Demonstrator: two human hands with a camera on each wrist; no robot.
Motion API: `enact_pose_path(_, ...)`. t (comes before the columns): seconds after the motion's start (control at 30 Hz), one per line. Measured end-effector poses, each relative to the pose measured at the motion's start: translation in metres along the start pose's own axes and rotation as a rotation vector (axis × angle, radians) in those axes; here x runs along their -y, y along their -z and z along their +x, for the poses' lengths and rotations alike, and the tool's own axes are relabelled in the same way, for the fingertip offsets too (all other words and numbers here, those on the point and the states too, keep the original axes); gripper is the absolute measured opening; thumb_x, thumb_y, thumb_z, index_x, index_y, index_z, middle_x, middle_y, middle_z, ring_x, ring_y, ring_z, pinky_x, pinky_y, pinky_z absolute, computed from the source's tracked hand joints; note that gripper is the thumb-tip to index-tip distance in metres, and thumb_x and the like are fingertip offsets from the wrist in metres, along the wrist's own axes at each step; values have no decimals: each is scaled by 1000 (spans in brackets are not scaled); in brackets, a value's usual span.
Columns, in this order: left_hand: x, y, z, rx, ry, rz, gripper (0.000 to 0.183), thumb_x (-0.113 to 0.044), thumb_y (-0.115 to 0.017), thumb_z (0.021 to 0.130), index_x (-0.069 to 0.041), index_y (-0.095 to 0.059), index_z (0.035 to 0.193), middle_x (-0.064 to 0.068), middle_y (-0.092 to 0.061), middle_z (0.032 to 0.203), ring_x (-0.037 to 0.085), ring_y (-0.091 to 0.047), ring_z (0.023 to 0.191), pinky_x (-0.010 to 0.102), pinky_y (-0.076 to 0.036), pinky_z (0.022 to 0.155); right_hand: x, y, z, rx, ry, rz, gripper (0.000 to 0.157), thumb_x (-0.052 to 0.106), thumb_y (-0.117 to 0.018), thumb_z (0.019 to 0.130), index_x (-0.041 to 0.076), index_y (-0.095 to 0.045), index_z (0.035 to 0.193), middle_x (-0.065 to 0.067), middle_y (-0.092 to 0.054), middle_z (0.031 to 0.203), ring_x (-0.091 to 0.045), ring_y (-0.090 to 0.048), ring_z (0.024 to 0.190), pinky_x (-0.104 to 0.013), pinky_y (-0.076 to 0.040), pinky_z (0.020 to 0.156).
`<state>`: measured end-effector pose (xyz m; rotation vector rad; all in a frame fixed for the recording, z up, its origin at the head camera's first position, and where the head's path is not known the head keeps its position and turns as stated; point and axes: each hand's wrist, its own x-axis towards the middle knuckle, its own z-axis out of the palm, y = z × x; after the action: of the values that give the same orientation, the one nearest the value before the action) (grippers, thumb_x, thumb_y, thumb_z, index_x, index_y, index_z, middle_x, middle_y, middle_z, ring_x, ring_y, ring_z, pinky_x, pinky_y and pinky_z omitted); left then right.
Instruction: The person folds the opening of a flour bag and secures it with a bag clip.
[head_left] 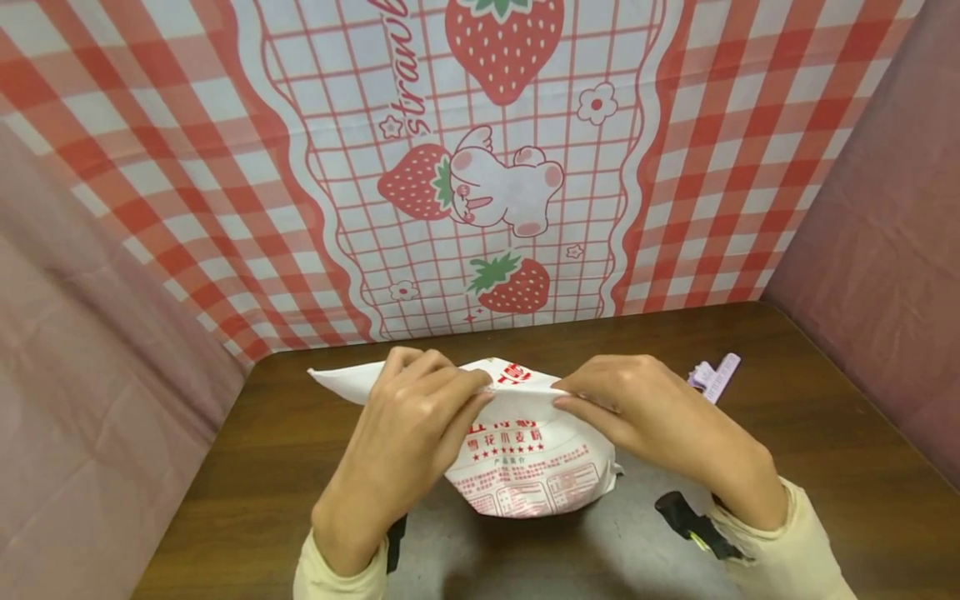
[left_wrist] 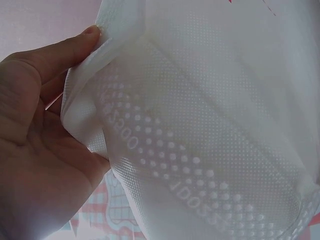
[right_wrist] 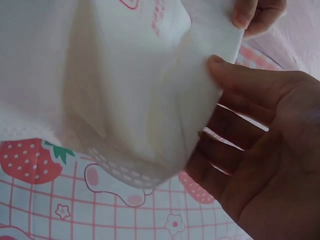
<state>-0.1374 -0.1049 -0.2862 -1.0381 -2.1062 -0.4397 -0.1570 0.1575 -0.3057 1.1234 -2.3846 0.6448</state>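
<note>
Checked cloth [head_left: 750,150]: red and white, printed with strawberries. Table [head_left: 255,483]: brown, wood-grained. White bag [head_left: 521,462]: between left hand [head_left: 416,412] and right hand [head_left: 652,408], over the grey surface [head_left: 622,546]; soft, pliable sheet, finely dimpled, with a band of raised dots and embossed lettering, upper edge turned over and left corner pointed; bears red Chinese characters, stars and boxed small print. Thumb and fingers of each hand: clamped on the turned edge.
</note>
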Motion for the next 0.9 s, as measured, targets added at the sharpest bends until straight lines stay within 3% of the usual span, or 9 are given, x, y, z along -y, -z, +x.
enact_pose_path(0.43, -1, 0, 0, 6, 15, -9, 8, -17, -71, 91, -9, -73, 94, -3, -68, 75, 14, -57, 73, 36, -42, 77, -3, 2, -2, -14, 29, -1, 7, 13, -73, 89, 20, -74, 89, 15, -66, 83, 4, -59, 76, -22, -52, 68)
enact_pose_path(0.7, 0, 0, 0, 0, 11, -3, 8, -17, -71, 92, -10, -73, 94, -3, -68, 75, 14, -57, 72, 38, -43, 80, -2, 7, -3, 23, -14, -18, 7, 15, -73, 90, 21, -76, 91, 16, -68, 85, 4, -61, 78, -26, -54, 69)
enact_pose_path(0.9, 0, 2, 1, 40, 33, -9, 9, -19, -68, 94, -11, -73, 94, -4, -67, 76, 14, -57, 75, 37, -42, 83, 0, 7, -4, 12, -29, -71, 7, 15, -75, 88, 22, -75, 86, 17, -66, 80, 4, -60, 73, -26, -53, 65)
